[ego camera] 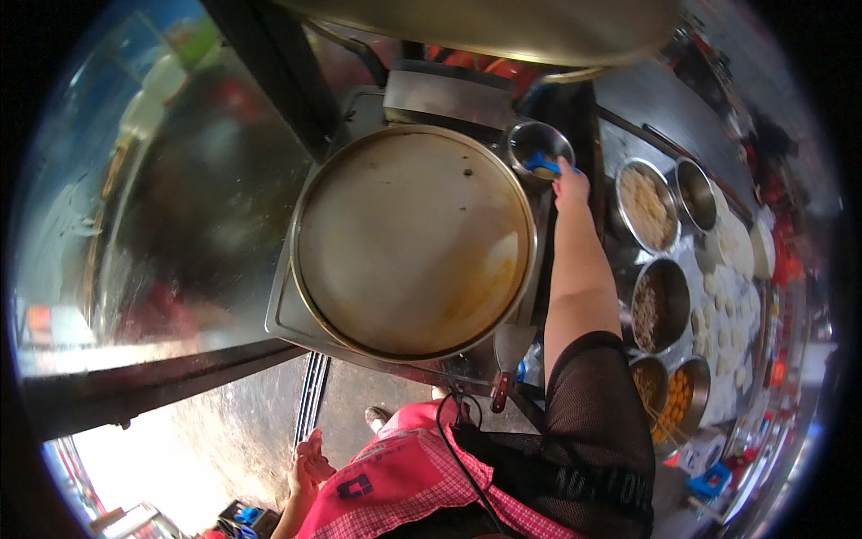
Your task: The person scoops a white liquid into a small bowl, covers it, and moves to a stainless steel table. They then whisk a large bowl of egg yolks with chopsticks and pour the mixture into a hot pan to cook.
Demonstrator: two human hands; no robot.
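Note:
My right hand is closed on the handle of a blue brush or scoop, whose head is inside a round steel pot at the back right of the griddle. The large round griddle plate lies before me, bare but for a few dark specks and a brownish oily patch at its right. My left hand is low at my side, beside the pink checked apron, its fingers bent; whether it holds anything is unclear. A metal scraper with a red-brown handle rests at the griddle's near right edge.
On the right counter stand steel bowls of shredded food, minced filling and egg yolks. Pale dough pieces lie beyond them. A raised round lid overhangs the griddle's back. A black cable hangs before the apron.

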